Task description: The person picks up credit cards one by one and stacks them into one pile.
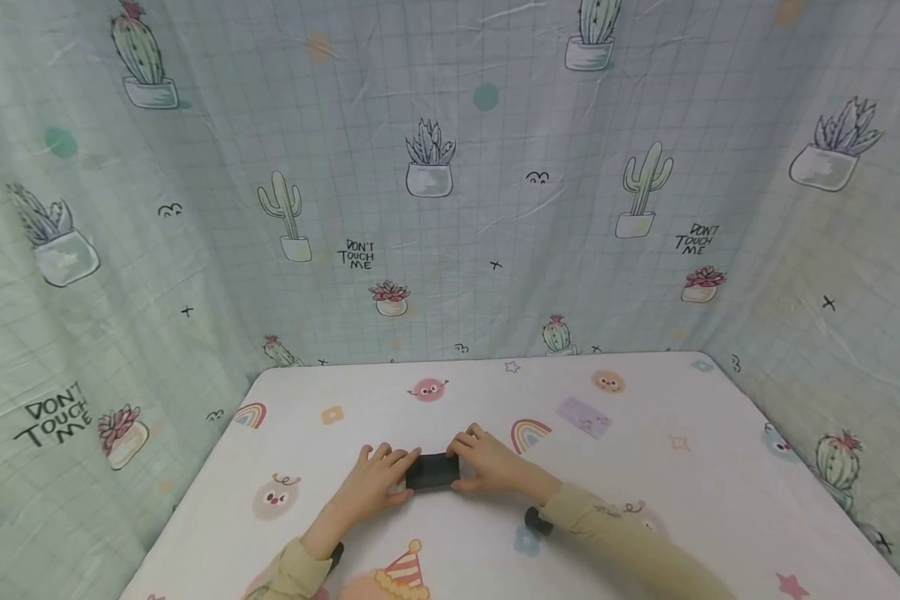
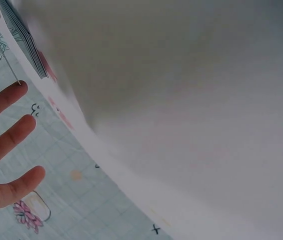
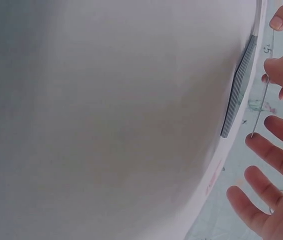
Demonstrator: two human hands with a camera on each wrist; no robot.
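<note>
A thin dark rectangular card (image 1: 432, 472) spans the gap between both hands. My left hand (image 1: 377, 483) pinches its left end, with thumb and a fingertip at its edges. The right hand (image 1: 491, 464) pinches the other end the same way. Seen edge-on in the left wrist view, the card (image 2: 7, 61) is a fine line raised above the table. Below it, apart from it, lies a low stack of thin dark-edged cards (image 3: 239, 90). Several fingers (image 3: 269, 187) of the right hand spread away from the card. From the head view the stack cannot be told from the held card.
The white table (image 1: 330, 450) carries printed faces, rainbows and stars. Curtains (image 1: 495, 217) with cactus prints stand behind it and at both sides. A black wrist device (image 1: 537, 521) shows beside the right sleeve, another (image 1: 336, 557) by the left.
</note>
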